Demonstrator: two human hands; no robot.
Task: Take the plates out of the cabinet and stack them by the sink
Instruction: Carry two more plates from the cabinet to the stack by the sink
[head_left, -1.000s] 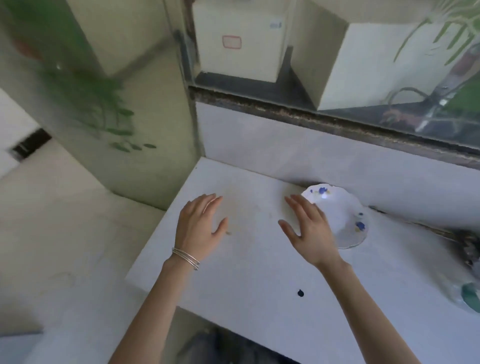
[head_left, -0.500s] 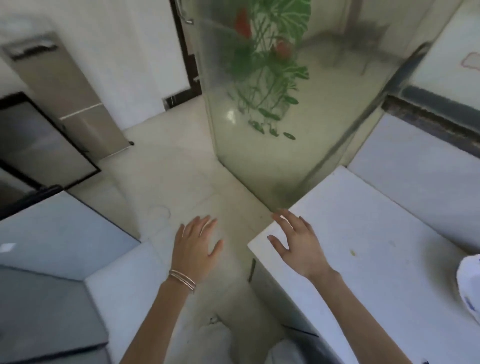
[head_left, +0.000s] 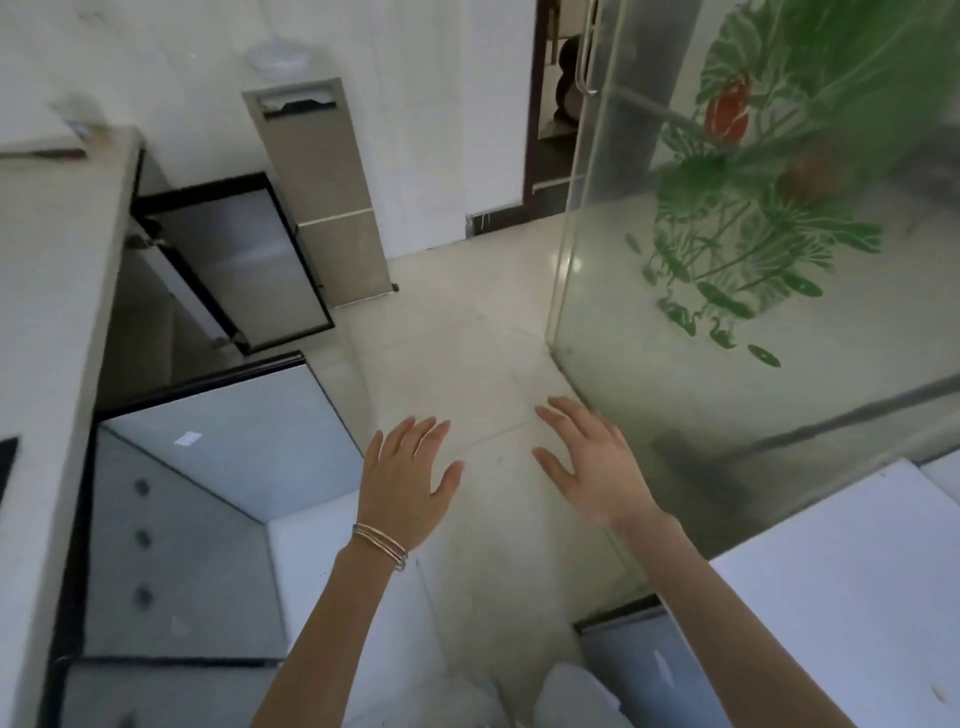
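My left hand (head_left: 405, 478), with thin bangles on its wrist, hovers palm down over the floor with fingers spread and nothing in it. My right hand (head_left: 592, 467) is beside it, also spread and holding nothing. An open cabinet (head_left: 208, 467) with a pale interior and a black-edged door stands low at the left. No plate shows in this view. The white counter (head_left: 841, 582) where the plate lay reaches in from the lower right.
A frosted glass door (head_left: 727, 260) with green leaf and red flower print stands at right, its metal handle up top. A second open cabinet door (head_left: 249, 265) and a tall steel bin (head_left: 322, 187) stand further back left. A pale counter (head_left: 47, 312) runs along the left edge. Tiled floor (head_left: 457, 332) lies between.
My view has swung left, away from the counter and the floral plate towards the floor and the open cabinets. Both hands stay spread and hold nothing.
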